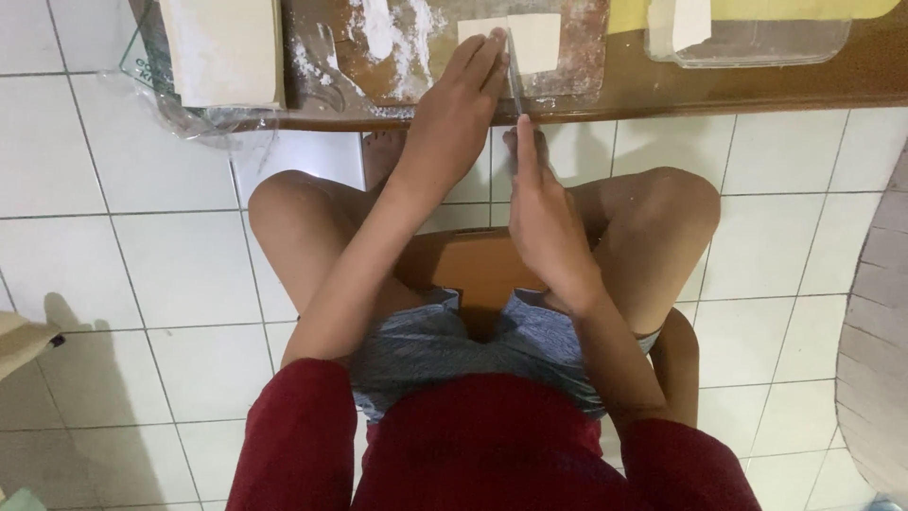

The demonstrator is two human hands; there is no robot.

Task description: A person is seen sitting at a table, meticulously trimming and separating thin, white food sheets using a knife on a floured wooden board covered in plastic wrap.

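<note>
A thin pale sheet of dough (pixel 535 40) lies on a floured wooden board (pixel 577 66) on the low brown table (pixel 757 90). My left hand (pixel 459 104) reaches forward and presses its fingertips flat on the dough's left part. My right hand (pixel 544 218) grips a knife (pixel 514 71) with the index finger stretched along its back. The blade runs across the dough between its left and right parts.
A larger pale dough slab (pixel 222 47) rests on a glass plate at the table's left. A clear rectangular container (pixel 757 43) stands at the right. Loose flour (pixel 392 33) covers the board. I sit on a low wooden stool (pixel 473 270) on a white tiled floor (pixel 142 265).
</note>
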